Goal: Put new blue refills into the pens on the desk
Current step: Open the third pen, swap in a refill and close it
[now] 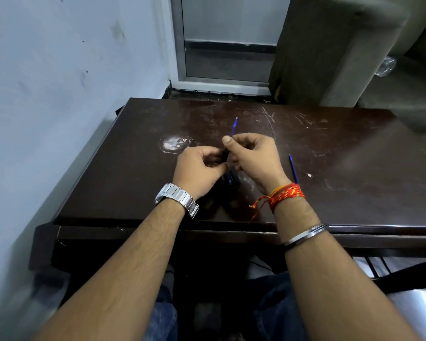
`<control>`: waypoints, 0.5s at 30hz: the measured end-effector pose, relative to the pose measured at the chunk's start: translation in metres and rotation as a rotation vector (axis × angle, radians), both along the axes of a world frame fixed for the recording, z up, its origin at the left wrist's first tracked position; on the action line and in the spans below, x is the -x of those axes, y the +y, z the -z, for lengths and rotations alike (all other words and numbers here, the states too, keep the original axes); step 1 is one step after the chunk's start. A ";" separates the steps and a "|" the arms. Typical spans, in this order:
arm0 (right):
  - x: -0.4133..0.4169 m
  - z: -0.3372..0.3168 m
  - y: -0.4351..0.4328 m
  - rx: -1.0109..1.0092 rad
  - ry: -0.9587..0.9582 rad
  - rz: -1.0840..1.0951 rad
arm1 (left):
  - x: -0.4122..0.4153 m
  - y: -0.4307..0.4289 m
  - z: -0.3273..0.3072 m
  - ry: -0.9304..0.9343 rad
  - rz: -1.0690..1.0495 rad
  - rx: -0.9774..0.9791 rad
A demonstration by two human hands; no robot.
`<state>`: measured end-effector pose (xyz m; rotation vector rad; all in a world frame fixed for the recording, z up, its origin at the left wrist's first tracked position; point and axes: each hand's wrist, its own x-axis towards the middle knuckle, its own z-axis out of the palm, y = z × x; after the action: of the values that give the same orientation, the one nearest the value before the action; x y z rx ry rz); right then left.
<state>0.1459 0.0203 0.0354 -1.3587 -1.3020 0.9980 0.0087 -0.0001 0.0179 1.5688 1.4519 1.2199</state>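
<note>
Feeding the blue refill [234, 126], pinched in my right hand [253, 156], down its long axis into the pen barrel [225, 153] my left hand [199, 168] gripped.

No text, brand, number or sign can be read anywhere in this view. The small dark object [231, 179] lying on the desk [342, 168] just below and between the two hands shows a small bluish patch, but it is too small and blurred to tell whether it is lettering. The metal watch band [177, 199] on the left wrist shows only plain links, with its face turned out of sight.
</note>
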 end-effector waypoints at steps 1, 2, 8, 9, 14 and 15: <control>0.000 -0.001 0.000 -0.011 0.015 0.018 | 0.000 0.000 0.000 -0.001 0.008 0.003; -0.001 -0.001 0.001 -0.020 0.027 0.025 | -0.001 -0.001 -0.001 -0.005 0.015 0.001; 0.000 -0.007 0.002 -0.085 0.223 0.183 | 0.003 0.000 0.001 0.081 0.047 -0.022; -0.002 -0.009 0.003 -0.098 0.290 0.212 | 0.004 0.000 0.002 0.104 0.038 -0.020; -0.010 -0.014 0.004 -0.254 0.477 0.274 | 0.009 0.006 0.006 0.147 -0.094 -0.022; -0.010 -0.013 0.004 -0.266 0.456 0.280 | 0.010 0.007 0.006 0.141 -0.142 -0.035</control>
<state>0.1562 0.0244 0.0481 -1.0009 -0.8398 0.8426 -0.0010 0.0068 0.0123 1.6265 1.6651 1.2421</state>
